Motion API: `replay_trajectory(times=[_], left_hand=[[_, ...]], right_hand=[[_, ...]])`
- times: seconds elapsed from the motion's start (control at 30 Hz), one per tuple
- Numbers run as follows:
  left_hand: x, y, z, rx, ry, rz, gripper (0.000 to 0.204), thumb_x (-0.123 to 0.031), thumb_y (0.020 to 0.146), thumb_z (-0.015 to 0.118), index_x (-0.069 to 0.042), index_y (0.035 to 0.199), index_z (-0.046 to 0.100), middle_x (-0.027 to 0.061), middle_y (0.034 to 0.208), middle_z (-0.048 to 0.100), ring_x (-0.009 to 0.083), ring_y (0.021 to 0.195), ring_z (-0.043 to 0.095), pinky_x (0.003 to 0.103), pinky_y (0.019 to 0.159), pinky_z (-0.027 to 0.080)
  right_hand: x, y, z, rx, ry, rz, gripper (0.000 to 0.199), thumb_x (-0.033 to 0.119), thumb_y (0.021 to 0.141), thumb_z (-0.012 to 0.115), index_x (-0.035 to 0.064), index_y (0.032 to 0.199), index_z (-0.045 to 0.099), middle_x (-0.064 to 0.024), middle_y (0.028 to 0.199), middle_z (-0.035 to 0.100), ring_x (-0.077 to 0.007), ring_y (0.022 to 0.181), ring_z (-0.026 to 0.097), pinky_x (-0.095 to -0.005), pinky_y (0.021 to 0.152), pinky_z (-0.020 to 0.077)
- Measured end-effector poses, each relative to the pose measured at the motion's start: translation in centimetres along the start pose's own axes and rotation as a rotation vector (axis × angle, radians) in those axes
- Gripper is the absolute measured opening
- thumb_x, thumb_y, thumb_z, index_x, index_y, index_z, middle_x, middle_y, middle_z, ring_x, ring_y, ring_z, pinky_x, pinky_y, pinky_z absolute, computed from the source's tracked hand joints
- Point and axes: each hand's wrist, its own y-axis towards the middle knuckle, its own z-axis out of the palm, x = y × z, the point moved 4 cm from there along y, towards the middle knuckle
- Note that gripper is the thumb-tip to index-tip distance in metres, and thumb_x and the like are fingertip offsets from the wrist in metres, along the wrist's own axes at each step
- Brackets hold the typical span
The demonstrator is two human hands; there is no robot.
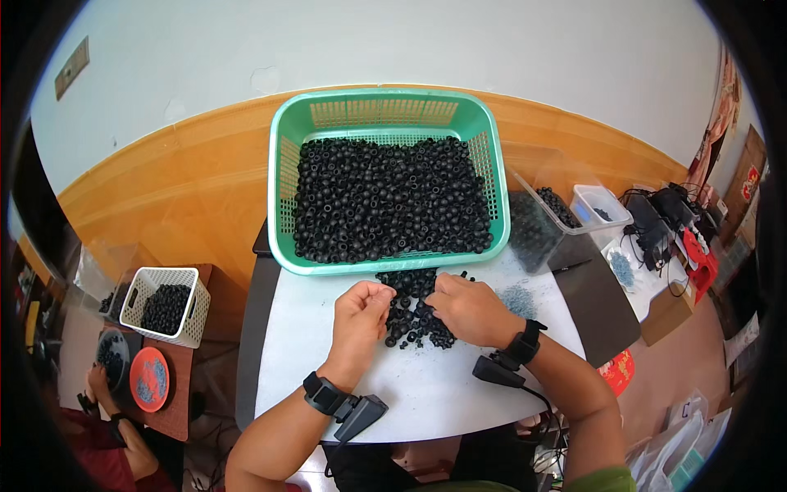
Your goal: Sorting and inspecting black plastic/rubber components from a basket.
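a pale wall (574,49) runs above a wood-coloured panel (180,189), both bending toward the rim of the view. at the far left, another person's hand (98,381) is near a dark round dish (124,351) of black pieces; a white basket (197,321) of more black pieces stands behind, and an orange-red plate (141,402) with grey-blue bits lies to the right of the dish. in the middle is a white tabletop (287,344), with a green basket (287,205) at its back, heaped with small black rings (393,197). the left hand (358,320) is at the left side of a loose pile of black pieces (410,328) in front of the basket, thumb and forefinger tips pressed together; whether something tiny sits between them i cannot tell. the right hand (471,312) reaches over the pile's right side, fingers curled in, the tips partly hidden, so i cannot tell if they pinch a piece. right of that hand are scattered grey-blue crumbs (516,302), then a clear bin (566,242) with black pieces inside, a dark pen (571,266) and a small white tub (615,216). farther right stands a cardboard box (666,307), with a red item (702,266) near it
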Motion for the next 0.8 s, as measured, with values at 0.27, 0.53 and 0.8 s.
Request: replay_trajectory(times=[0.27,0.53,0.8], left_hand=[[0.1,-0.1,0.4,0.060,0.176,0.050,0.010,-0.013,0.090,0.055,-0.003,0.089,0.059,-0.0053,0.064,0.047,0.0022,0.052,0.039,0.018,0.045,0.032],[-0.8,-1.6,2.3,0.320,0.312,0.379,0.032,0.003,0.078,0.063,-0.005,0.108,0.061,-0.0006,0.086,0.047,0.0050,0.068,0.044,0.018,0.061,0.038],[-1.3,-2.2,2.8,0.371,0.470,0.496,0.034,0.002,0.076,0.066,-0.007,0.108,0.066,0.0008,0.081,0.049,0.0078,0.066,0.043,0.019,0.059,0.038]], right_hand=[[-1.4,0.0,-0.4,-0.078,0.410,0.122,0.004,0.004,0.080,0.060,0.0013,0.083,0.060,-0.0098,0.078,0.054,-0.0215,0.064,0.056,-0.0315,0.057,0.0462],[0.7,-1.9,-0.1,0.086,1.543,0.618,0.017,0.010,0.091,0.051,-0.0020,0.096,0.061,-0.0049,0.078,0.057,-0.0098,0.056,0.052,-0.0217,0.049,0.0425],[1.4,-2.5,1.2,0.059,1.792,0.595,0.018,0.012,0.093,0.049,-0.0025,0.089,0.059,-0.0039,0.075,0.055,-0.0095,0.056,0.049,-0.0228,0.049,0.0427]])
